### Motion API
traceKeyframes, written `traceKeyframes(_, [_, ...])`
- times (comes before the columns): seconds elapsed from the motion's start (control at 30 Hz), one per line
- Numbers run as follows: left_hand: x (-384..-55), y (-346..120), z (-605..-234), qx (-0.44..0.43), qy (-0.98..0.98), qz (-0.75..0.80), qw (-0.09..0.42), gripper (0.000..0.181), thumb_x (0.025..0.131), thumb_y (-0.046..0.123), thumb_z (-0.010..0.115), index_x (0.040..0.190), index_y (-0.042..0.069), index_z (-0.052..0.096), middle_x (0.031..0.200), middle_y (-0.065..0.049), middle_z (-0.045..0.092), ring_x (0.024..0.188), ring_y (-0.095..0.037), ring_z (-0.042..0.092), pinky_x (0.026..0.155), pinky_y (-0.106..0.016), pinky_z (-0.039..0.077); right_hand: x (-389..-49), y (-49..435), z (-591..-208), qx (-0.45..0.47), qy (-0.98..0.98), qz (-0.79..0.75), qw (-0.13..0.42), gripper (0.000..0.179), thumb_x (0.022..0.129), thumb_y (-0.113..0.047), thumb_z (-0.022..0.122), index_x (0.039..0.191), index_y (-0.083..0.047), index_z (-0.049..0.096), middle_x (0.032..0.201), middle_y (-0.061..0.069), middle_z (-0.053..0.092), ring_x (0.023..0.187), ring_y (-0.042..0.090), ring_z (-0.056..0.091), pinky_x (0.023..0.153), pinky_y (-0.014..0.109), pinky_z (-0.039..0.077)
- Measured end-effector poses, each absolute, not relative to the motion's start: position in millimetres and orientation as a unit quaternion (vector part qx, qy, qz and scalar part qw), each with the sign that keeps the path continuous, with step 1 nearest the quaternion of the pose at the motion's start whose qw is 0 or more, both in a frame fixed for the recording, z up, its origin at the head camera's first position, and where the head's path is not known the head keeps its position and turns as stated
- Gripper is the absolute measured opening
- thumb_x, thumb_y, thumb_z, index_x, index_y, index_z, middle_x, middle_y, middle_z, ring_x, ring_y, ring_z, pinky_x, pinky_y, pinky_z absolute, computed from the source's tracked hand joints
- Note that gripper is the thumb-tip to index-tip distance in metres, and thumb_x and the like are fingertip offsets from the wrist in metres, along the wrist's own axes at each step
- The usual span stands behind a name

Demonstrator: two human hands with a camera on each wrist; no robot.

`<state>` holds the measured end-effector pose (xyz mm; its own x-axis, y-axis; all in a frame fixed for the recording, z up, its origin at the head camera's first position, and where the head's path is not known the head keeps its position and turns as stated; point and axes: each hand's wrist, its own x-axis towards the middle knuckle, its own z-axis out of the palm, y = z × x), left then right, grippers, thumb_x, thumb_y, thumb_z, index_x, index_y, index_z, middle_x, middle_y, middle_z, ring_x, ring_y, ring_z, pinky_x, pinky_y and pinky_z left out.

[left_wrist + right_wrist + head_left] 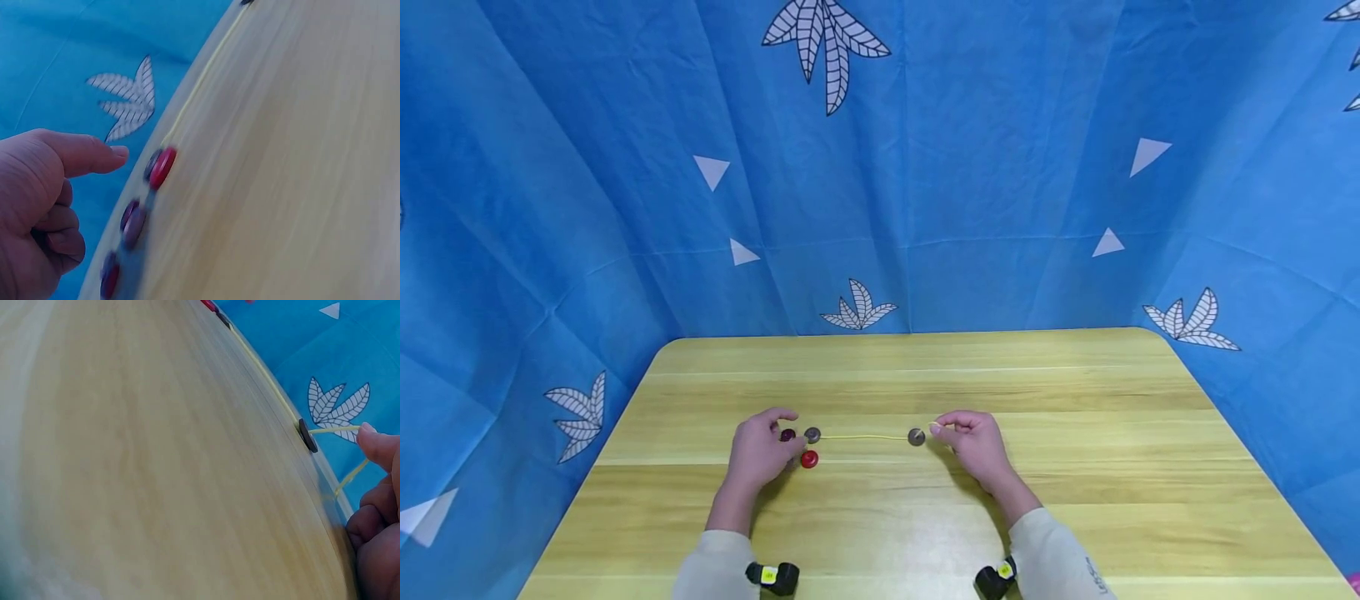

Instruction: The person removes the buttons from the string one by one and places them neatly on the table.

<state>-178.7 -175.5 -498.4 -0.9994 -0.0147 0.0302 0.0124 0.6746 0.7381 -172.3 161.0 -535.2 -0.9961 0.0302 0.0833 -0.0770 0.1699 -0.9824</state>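
Note:
A yellow cord runs nearly straight across the wooden table between two grey-brown buttons. My right hand pinches the cord's end just right of the right button. That button stands tilted on edge in the right wrist view, with the cord passing from it to the fingertips. At the cord's other end lies the left grey button. My left hand hovers beside it, holding nothing, thumb and index finger apart. A red button and a dark purple button lie near that hand.
More purple and dark red buttons lie in a cluster below the left hand, mostly covered by it in the head view. A blue leaf-print curtain hangs behind and beside the table.

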Motion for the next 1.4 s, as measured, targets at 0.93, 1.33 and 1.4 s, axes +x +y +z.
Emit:
traceKeyframes(0.93, [-207,-72,-484,-0.185,-0.937,-0.287,-0.073,0.046,0.079,0.027,0.086,0.119,0.010,0.072,0.077,0.004,0.058,0.067,-0.014,0.049,0.063,-0.034,0.044,-172,159,-532,0.003,-0.768,0.639,0.043,0.004,0.083,-0.007,0.080,0.084,-0.003,0.077,0.052,-0.001,0.042,0.049,0.010,0.037,0.051,0.025,0.034])
traceKeyframes(1.33, [-208,-51,-491,-0.202,-0.942,-0.254,-0.089,0.046,0.078,0.032,0.086,0.119,0.015,0.074,0.116,0.000,0.070,0.091,-0.017,0.061,0.082,-0.037,0.050,-171,159,-533,0.003,-0.767,0.640,0.038,0.006,0.084,-0.007,0.079,0.086,-0.002,0.077,0.053,0.000,0.043,0.050,0.010,0.038,0.051,0.025,0.034])
traceKeyframes(1.4, [-208,-49,-492,-0.204,-0.942,-0.253,-0.088,0.045,0.078,0.032,0.086,0.119,0.016,0.075,0.118,-0.001,0.069,0.101,-0.019,0.063,0.086,-0.040,0.050,-171,160,-532,0.003,-0.768,0.639,0.038,0.006,0.084,-0.007,0.079,0.086,-0.002,0.077,0.053,-0.001,0.043,0.050,0.010,0.038,0.050,0.025,0.034])
